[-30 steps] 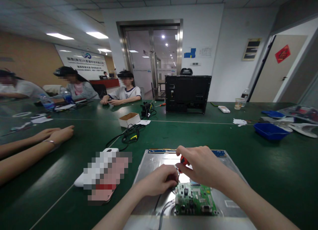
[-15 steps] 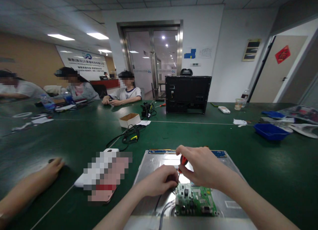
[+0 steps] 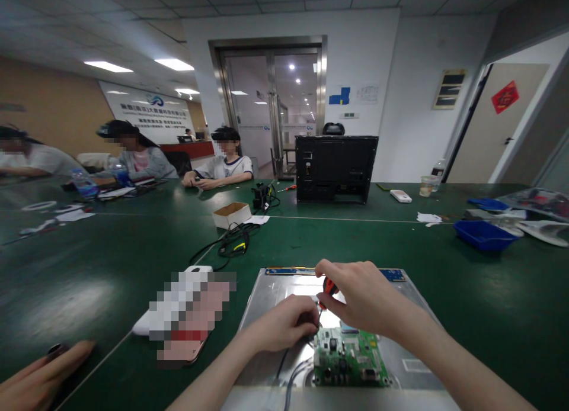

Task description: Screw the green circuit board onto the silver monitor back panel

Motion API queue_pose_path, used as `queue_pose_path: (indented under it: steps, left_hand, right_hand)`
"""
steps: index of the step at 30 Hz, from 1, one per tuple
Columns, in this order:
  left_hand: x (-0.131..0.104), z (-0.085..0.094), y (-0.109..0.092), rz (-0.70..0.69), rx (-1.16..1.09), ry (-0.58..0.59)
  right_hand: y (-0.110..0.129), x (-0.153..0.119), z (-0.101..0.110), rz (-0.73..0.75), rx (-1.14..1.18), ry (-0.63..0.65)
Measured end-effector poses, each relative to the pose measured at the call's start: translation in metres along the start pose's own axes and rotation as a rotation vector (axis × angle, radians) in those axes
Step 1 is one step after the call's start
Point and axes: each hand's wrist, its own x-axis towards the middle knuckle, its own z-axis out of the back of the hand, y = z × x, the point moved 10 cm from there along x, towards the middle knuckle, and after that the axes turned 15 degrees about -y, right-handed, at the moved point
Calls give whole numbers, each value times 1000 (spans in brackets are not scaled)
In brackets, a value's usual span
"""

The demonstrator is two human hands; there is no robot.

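My right hand (image 3: pixel 362 295) is closed round the red and black handle of a screwdriver (image 3: pixel 329 286), whose shaft points down toward the upper left corner of a green circuit board (image 3: pixel 349 357). Close against the shaft, my left hand (image 3: pixel 288 322) has its fingers curled and pinched together; whatever they hold is hidden. The board lies on a silvery metal panel (image 3: pixel 413 346) with a blue strip (image 3: pixel 393 275) along its far edge. Grey cables (image 3: pixel 292 381) run from the board's left side toward me. The screwdriver's tip is hidden by my left fingers.
Left of the panel lie a white object (image 3: pixel 153 322) and a pink phone (image 3: pixel 195 346), both partly blurred. Another person's hand (image 3: pixel 57 363) rests at lower left. Beyond are black cables (image 3: pixel 233 239), an open box (image 3: pixel 232 214), a black monitor (image 3: pixel 335 169) and a blue tray (image 3: pixel 484 236).
The other person's hand at the left has drawn back toward the lower left corner. Both my hands and the screwdriver stay almost exactly where they were.
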Motion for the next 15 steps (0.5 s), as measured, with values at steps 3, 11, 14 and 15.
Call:
queue_pose_path:
  steps: [3, 11, 14, 15]
  left_hand:
    - [-1, 1, -1, 1, -11, -7]
    - [0, 1, -2, 0, -19, -13]
    - [-1, 3, -5, -10, 2, -22]
    - [-1, 3, -5, -11, 9, -25]
  right_hand:
    - [1, 0, 1, 9, 5, -8]
    - [1, -1, -1, 10, -14, -5]
    - [1, 0, -2, 12, -19, -1]
    - [0, 0, -3, 12, -24, 3]
